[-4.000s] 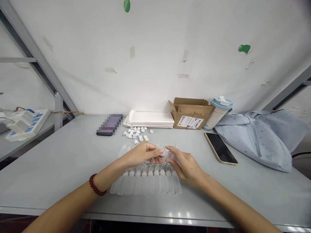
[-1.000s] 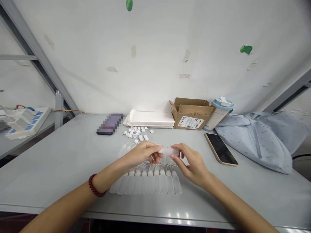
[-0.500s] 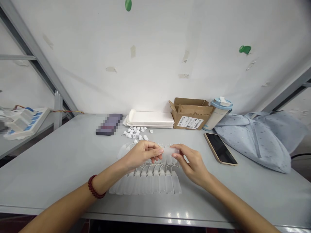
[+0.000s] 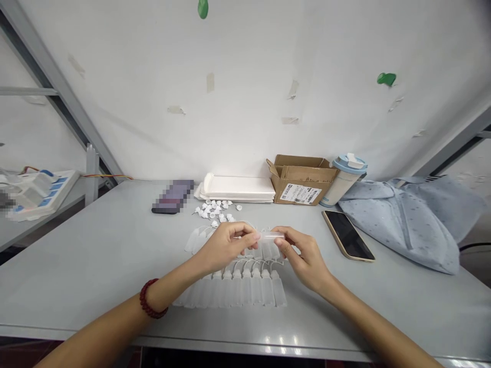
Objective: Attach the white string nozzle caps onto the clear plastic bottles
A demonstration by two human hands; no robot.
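Left fingers [image 4: 252, 237] pinch one end of the translucent bottle [image 4: 270, 235], right fingers [image 4: 283, 246] the other, seemingly mid-fitting, next wanting steady alignment, white caps [image 4: 217, 210] beyond the left fingers!

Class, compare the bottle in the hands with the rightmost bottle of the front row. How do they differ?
The held bottle is pinched between left hand and right hand; the row bottle lies on the table, untouched.
The held bottle points sideways; the row bottle points mostly away from the person.
The held bottle's left end is hidden by fingers; the row bottle's neck shows.
Both look whitish and translucent.
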